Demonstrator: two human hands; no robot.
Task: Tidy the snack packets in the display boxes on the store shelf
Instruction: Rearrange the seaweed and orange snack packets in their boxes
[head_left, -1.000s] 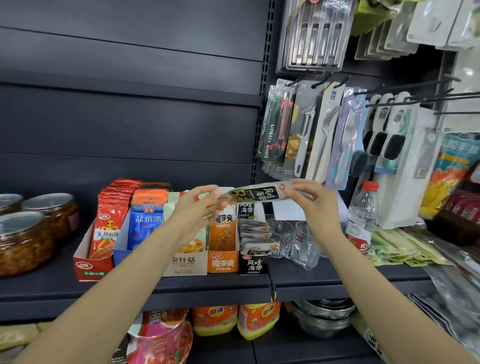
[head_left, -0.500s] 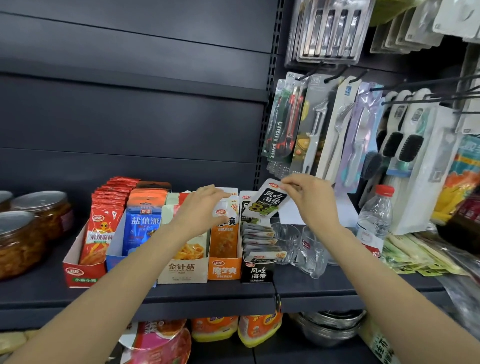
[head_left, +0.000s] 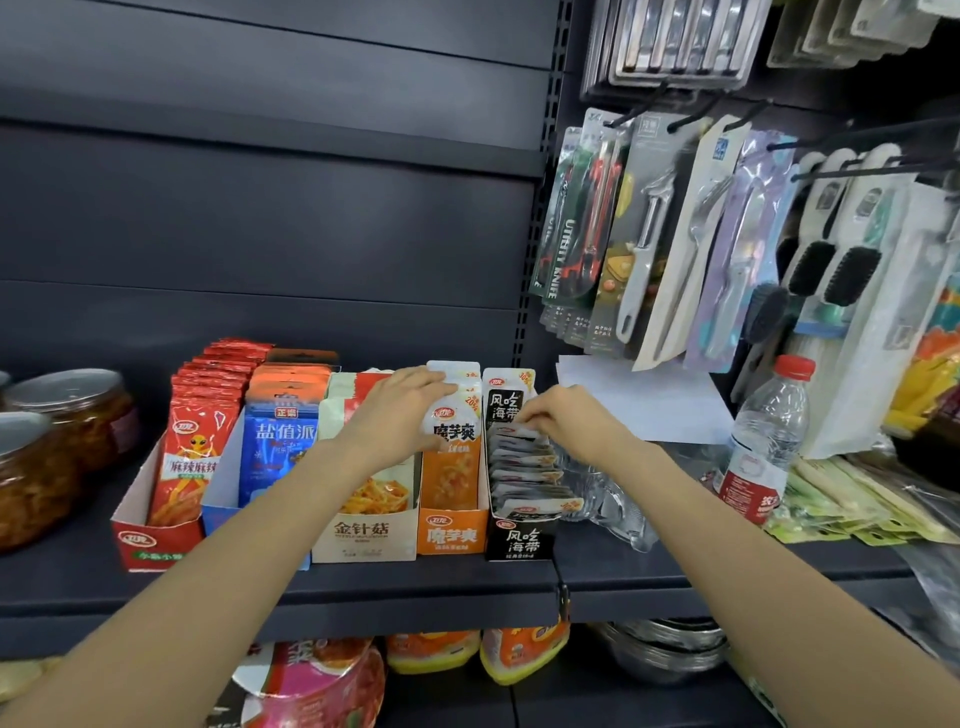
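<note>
Two hands in the display boxes on the shelf (head_left: 415, 587).
Right hand (head_left: 569, 423) pinches seaweed packets (head_left: 522, 462) in the black box (head_left: 522, 540); left hand (head_left: 400, 410), left of it, grips an orange konjac packet (head_left: 452, 441).

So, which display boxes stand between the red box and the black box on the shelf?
In the head view, three stand between the red box and the black box: blue, beige, then orange.
</note>
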